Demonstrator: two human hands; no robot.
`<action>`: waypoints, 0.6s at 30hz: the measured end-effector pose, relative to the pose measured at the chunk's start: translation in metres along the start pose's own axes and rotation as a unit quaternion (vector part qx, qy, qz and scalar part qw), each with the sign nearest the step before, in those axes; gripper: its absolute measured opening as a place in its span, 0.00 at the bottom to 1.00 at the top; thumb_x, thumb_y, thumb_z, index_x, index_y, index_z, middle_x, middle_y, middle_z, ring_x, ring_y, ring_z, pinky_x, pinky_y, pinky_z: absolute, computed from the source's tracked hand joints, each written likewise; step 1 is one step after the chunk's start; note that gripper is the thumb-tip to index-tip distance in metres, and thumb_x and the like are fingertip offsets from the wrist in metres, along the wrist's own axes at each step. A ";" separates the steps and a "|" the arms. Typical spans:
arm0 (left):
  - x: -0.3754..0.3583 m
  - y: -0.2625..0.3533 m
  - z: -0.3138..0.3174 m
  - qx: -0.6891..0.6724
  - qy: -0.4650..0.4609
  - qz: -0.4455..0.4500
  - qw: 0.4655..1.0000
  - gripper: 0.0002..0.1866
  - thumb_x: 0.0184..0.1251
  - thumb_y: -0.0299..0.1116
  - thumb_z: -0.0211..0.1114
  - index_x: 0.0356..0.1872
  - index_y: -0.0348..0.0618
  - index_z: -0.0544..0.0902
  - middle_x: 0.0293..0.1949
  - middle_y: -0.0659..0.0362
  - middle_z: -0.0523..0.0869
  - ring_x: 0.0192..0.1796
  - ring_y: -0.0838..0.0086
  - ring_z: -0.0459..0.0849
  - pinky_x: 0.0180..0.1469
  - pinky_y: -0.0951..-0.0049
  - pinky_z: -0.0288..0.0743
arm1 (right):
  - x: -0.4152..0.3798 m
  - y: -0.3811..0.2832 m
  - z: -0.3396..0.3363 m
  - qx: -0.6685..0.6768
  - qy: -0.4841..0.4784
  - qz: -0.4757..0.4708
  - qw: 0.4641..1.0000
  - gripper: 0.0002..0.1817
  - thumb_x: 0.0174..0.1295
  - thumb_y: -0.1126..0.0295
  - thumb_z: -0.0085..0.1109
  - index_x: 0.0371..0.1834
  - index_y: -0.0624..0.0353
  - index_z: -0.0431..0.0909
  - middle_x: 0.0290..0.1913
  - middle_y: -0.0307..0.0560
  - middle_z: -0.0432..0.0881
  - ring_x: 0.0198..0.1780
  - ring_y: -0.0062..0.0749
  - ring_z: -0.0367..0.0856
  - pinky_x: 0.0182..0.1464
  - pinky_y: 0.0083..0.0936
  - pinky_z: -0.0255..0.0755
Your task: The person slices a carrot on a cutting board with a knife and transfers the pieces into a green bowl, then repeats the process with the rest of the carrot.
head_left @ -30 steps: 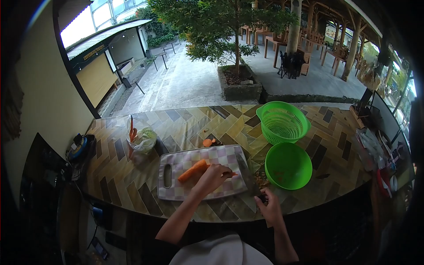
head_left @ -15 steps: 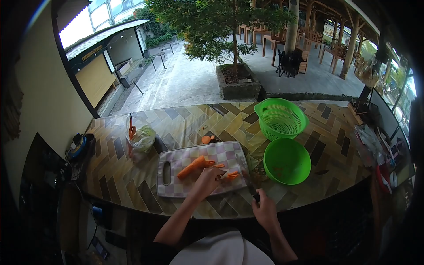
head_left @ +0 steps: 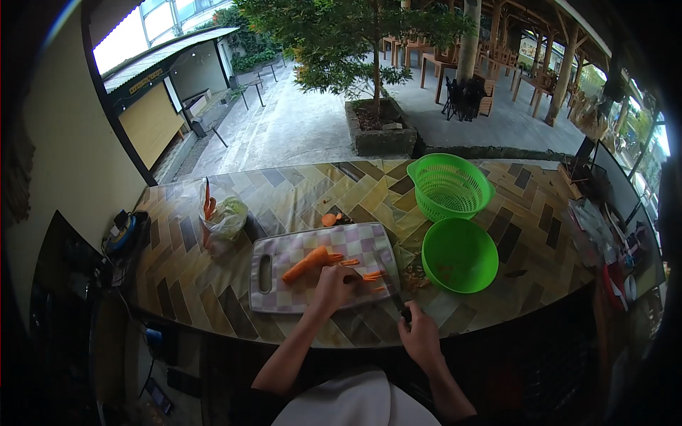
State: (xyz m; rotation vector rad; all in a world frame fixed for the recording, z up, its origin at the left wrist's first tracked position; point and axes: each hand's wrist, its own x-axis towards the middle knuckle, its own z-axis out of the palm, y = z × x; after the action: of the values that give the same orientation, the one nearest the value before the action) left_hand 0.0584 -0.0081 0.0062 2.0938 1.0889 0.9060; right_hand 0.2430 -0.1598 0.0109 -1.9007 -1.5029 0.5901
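Observation:
A large peeled carrot lies slanted on the checkered cutting board, with thin carrot strips to its right. My left hand is over the board between the carrot and the strips, its fingers closed and bent down. Whatever is between those fingertips is hidden. Wrapped round the dark handle of a knife, my right hand is at the board's lower right corner. The blade points away from me, along the board's right side, close to the strips.
Right of the board stand a green bowl and a green colander. Carrot ends lie behind the board. A plastic bag with carrots is at the left of the tiled table. Peelings lie near the bowl.
My left hand has shifted slightly left and down, its fingers lower over the board. The knife has moved a little left with my right hand, its blade closer to the strips.

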 end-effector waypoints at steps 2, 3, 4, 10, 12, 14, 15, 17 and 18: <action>0.000 -0.003 0.006 -0.017 0.014 -0.002 1.000 0.10 0.50 0.21 0.67 0.36 0.33 0.88 0.33 0.44 0.88 0.38 0.53 0.89 0.44 0.66 0.82 | 0.000 0.001 0.000 0.003 -0.001 0.001 1.000 0.15 0.63 0.74 0.58 0.51 0.64 0.72 0.33 0.63 0.84 0.39 0.61 0.84 0.39 0.46 0.74; 0.000 -0.004 0.008 -0.014 0.018 -0.008 1.000 0.10 0.50 0.21 0.68 0.36 0.33 0.88 0.32 0.44 0.88 0.38 0.53 0.89 0.43 0.67 0.81 | 0.000 0.001 0.000 0.005 0.000 0.002 1.000 0.14 0.63 0.74 0.58 0.51 0.64 0.72 0.33 0.62 0.83 0.39 0.61 0.84 0.39 0.46 0.74; 0.001 -0.005 0.010 -0.012 0.022 -0.014 1.000 0.10 0.50 0.21 0.68 0.36 0.33 0.88 0.32 0.44 0.88 0.37 0.54 0.89 0.43 0.67 0.81 | 0.001 0.001 0.000 0.006 0.000 0.003 1.000 0.14 0.63 0.74 0.58 0.51 0.64 0.72 0.33 0.62 0.83 0.39 0.60 0.84 0.39 0.45 0.74; -0.003 -0.004 0.018 0.013 0.043 -0.023 0.999 0.08 0.50 0.24 0.70 0.33 0.33 0.88 0.30 0.45 0.88 0.34 0.54 0.89 0.40 0.65 0.81 | 0.002 0.003 -0.002 0.007 -0.007 -0.001 1.000 0.14 0.63 0.74 0.59 0.50 0.63 0.72 0.31 0.62 0.83 0.38 0.59 0.84 0.38 0.44 0.73; -0.004 -0.002 0.019 0.017 0.062 -0.032 0.997 0.08 0.51 0.24 0.71 0.33 0.35 0.88 0.29 0.47 0.88 0.34 0.54 0.88 0.41 0.63 0.80 | 0.002 0.001 -0.007 0.018 -0.012 0.006 1.000 0.14 0.63 0.74 0.59 0.51 0.64 0.72 0.32 0.62 0.83 0.37 0.59 0.84 0.38 0.44 0.73; -0.006 0.009 0.017 0.019 0.092 -0.056 0.994 0.07 0.52 0.26 0.71 0.33 0.36 0.88 0.30 0.49 0.87 0.35 0.53 0.86 0.43 0.62 0.79 | 0.003 0.002 -0.009 0.029 -0.004 0.000 1.000 0.14 0.63 0.74 0.59 0.51 0.64 0.72 0.33 0.62 0.83 0.37 0.59 0.84 0.38 0.43 0.74; -0.007 0.014 0.015 0.027 0.066 -0.043 0.997 0.07 0.52 0.25 0.70 0.33 0.36 0.88 0.31 0.49 0.87 0.36 0.54 0.86 0.45 0.61 0.78 | 0.003 0.004 -0.009 0.033 0.007 -0.008 0.999 0.14 0.63 0.74 0.59 0.51 0.64 0.72 0.33 0.62 0.83 0.38 0.58 0.84 0.38 0.43 0.74; -0.011 0.022 0.012 0.043 0.015 -0.017 0.999 0.07 0.53 0.25 0.69 0.34 0.36 0.88 0.33 0.50 0.87 0.40 0.54 0.84 0.48 0.60 0.77 | 0.003 0.007 -0.011 0.039 0.015 -0.010 0.999 0.15 0.63 0.74 0.59 0.52 0.64 0.72 0.34 0.63 0.83 0.39 0.59 0.84 0.39 0.43 0.74; -0.012 0.019 0.016 0.047 -0.002 -0.015 0.999 0.08 0.52 0.24 0.68 0.35 0.36 0.88 0.34 0.49 0.86 0.41 0.54 0.84 0.49 0.60 0.77 | 0.005 0.007 -0.012 0.041 0.014 -0.005 0.999 0.15 0.63 0.74 0.60 0.52 0.64 0.73 0.34 0.63 0.83 0.39 0.59 0.84 0.39 0.42 0.74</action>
State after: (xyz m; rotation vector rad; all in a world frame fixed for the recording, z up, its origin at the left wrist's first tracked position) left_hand 0.0746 -0.0305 0.0073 2.1488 1.1791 0.8510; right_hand 0.2578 -0.1588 0.0144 -1.8314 -1.4469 0.6085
